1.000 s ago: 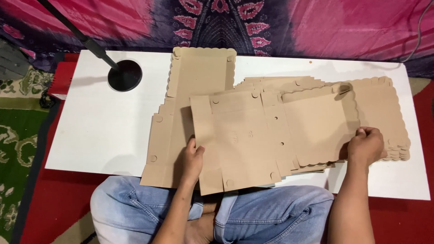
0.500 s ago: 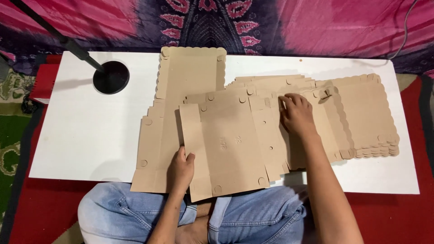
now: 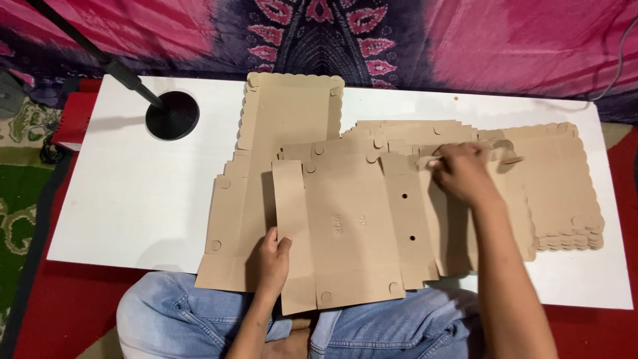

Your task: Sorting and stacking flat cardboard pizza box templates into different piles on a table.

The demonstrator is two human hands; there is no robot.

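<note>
Top sheet: a flat, unfolded cardboard box blank [image 3: 355, 229], plain brown, lies across the near edge of the white table [image 3: 126, 199], its front flaps overhanging the seated person's jeans [image 3: 179, 312].
Left hand: the left hand [image 3: 271, 260] pinches the blank's near-left flap, thumb on top and fingers curled under the edge.
Right hand: the right hand [image 3: 462, 174] presses palm-down on the blank's far-right tabs, fingers bent; whether it grips a tab cannot be told.
Stack at right: a pile of scallop-edged cardboard blanks [image 3: 565, 193] rests on the table's right side, partly beneath the top sheet.
Sheet at left: another scallop-edged blank [image 3: 286, 113] lies lengthwise under the top sheet, reaching the table's far edge.
Markings: the top sheet bears faint embossed characters near its middle, two small round holes on a right panel and half-round cutouts along the folds.
Stand: a black round base [image 3: 172, 115] with a slanted pole sits at the table's far left.
Backdrop: a pink and purple patterned cloth [image 3: 465, 40] hangs behind the table.
</note>
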